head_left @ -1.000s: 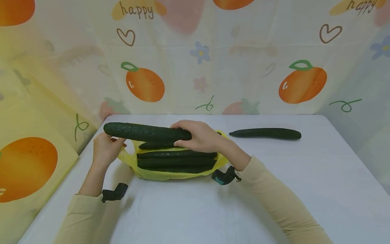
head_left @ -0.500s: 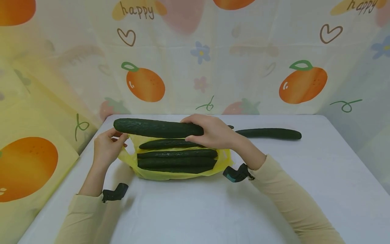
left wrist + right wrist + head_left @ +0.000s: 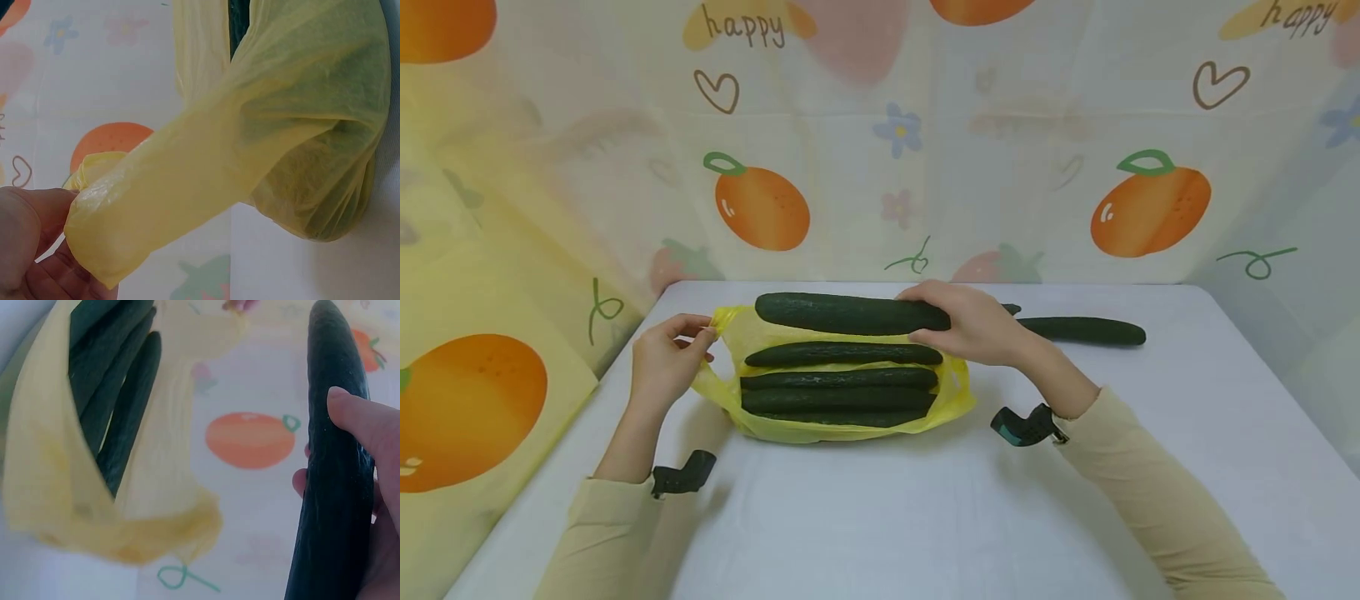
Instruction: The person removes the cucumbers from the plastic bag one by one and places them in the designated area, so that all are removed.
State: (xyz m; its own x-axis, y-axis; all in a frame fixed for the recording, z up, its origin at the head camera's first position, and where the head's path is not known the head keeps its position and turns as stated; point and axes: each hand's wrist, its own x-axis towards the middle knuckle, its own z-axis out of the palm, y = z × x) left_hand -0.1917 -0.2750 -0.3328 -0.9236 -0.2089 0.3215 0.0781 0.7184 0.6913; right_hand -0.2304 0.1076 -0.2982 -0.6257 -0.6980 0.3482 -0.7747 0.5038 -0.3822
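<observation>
A long dark green cucumber (image 3: 842, 313) is gripped near its right part by my right hand (image 3: 973, 325), held level behind and above the bag. In the right wrist view the thumb lies along the cucumber (image 3: 337, 475) and fingertips show on its far side. My left hand (image 3: 666, 358) pinches a handle of the yellow plastic bag (image 3: 958, 392) at its left end. The left wrist view shows that handle (image 3: 156, 194) stretched from the fingers to the bag's body. Several cucumbers (image 3: 838, 400) lie side by side in the bag's wide mouth.
Another cucumber (image 3: 1086, 330) lies on the white table (image 3: 880, 517) at the back right, partly behind the right hand. A printed curtain (image 3: 985, 192) with oranges stands along the table's back edge, and yellowish cloth (image 3: 490, 275) hangs on the left.
My right hand has carried the gripped cucumber rightward from above the bag's left side, uncovering the cucumber in the bag behind the others. The left hand stays at the handle.
</observation>
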